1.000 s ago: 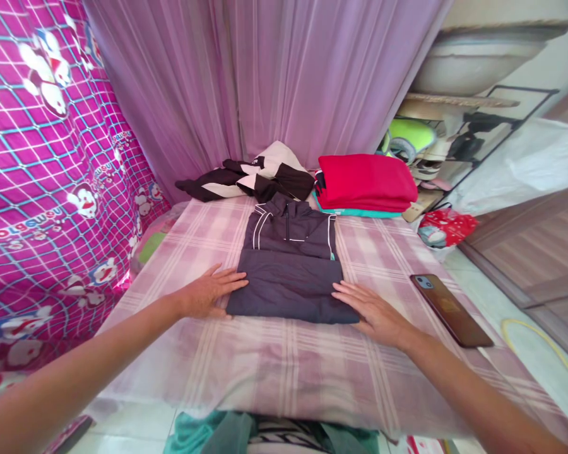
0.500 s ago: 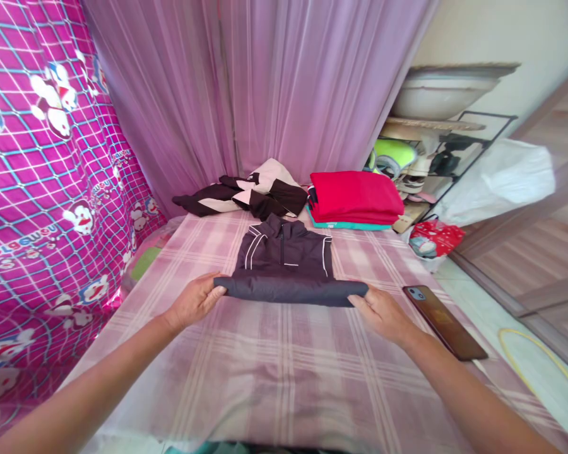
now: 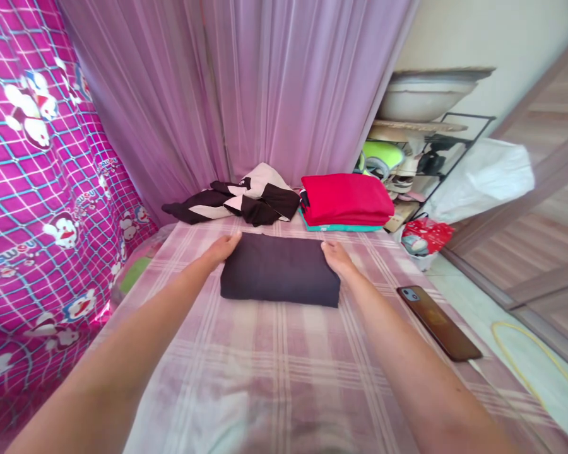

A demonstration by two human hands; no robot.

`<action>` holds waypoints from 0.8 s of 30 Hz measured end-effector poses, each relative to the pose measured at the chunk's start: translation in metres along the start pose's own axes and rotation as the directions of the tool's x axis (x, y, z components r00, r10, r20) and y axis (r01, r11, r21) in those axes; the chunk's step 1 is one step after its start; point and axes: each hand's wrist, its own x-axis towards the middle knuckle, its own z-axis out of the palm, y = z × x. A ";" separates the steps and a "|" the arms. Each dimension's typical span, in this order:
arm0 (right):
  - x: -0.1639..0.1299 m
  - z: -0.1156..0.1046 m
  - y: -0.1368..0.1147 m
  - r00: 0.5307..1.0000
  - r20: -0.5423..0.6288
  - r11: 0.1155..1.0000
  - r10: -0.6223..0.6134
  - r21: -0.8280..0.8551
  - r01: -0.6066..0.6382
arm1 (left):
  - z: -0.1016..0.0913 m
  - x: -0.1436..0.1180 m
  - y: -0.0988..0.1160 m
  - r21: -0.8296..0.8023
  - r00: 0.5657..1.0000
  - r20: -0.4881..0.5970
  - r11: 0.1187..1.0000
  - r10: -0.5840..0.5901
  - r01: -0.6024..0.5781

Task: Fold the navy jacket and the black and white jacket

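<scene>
A dark jacket (image 3: pixel 280 271) lies folded into a flat, wide rectangle on the plaid-covered table (image 3: pixel 246 372). At its far left corner my left hand (image 3: pixel 226 247) is closed, thumb on top of the cloth and fingers mostly hidden. My right hand (image 3: pixel 337 257) grips the far right corner in the same way. The jacket's collar and white piping are out of sight under the fold. Behind it lies a crumpled black and white garment (image 3: pixel 258 195), apart from both hands.
Folded red cloth (image 3: pixel 345 198) is stacked on a teal piece at the back right. A phone (image 3: pixel 438 321) with a cable lies near the right edge. Purple curtains (image 3: pixel 284 88) hang behind. A rack (image 3: pixel 468 145) with a basin (image 3: pixel 421 98) and a red bag (image 3: pixel 428 236) stand right.
Both hands have carried the jacket's lower edge away from me, over the collar, so the jacket is now a smaller rectangle. The view has shifted slightly.
</scene>
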 end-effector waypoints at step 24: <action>-0.024 0.079 -0.088 0.972 0.180 0.942 -0.148 -0.274 0.194 | 0.102 -0.011 0.014 0.537 0.918 -0.021 0.779 0.396 -0.324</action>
